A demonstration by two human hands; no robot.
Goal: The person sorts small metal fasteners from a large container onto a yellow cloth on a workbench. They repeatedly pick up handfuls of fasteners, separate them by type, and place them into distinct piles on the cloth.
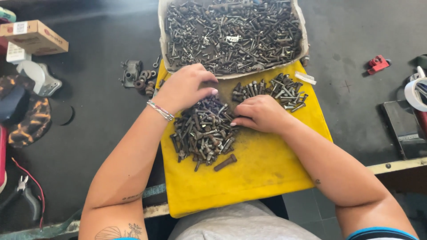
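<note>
— Dark, scuffed workbench [102, 133] all around, is it?

— Yes, matte black and dusty. Far left sit a small cardboard box [34, 36] and red-handled pliers [24, 191]; nearer me, a few loose washers and nuts [144, 83]. In front of me lies a yellow board [249, 178], smooth and stained.

— What are your hands on?

— My left hand [184, 86] rests curled over the top of the big dark pile of bolts [202, 133]; whether the fingers pinch one I cannot tell. My right hand [260, 113] is bent at the pile's right edge, fingertips together among the bolts, but what they grip is hidden.

— How far along?

— I'd judge early. A smaller, tidier heap [271, 91] of paler bolts lies above my right hand, one bolt [225, 162] lies apart below the pile, and the white tray [302, 42] behind is brim-full of mixed rusty, greasy hardware.

— Anything further right?

— A red clamp-like piece [377, 63] and a tape roll [413, 93].
</note>
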